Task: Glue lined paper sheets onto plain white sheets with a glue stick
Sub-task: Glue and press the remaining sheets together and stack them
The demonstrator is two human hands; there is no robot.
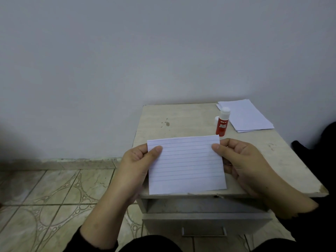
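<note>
Both hands, left hand (pixel 135 164) and right hand (pixel 241 160), pinch the limp, probably glued lined sheet (pixel 186 165) by its side edges at centre frame.

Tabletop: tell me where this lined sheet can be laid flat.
Bare room lies on the table's left and middle, from the far-left corner to the glue stick, behind the lined sheet that both hands pinch. The far right is crowded: glue stick, its cap, and the paper stack.

lined sheet (pixel 187 165): we saw it raised, ruled face up | glue stick (pixel 222 124): red, upright, uncapped | plain white sheets (pixel 245 115): stacked just beside it
</note>
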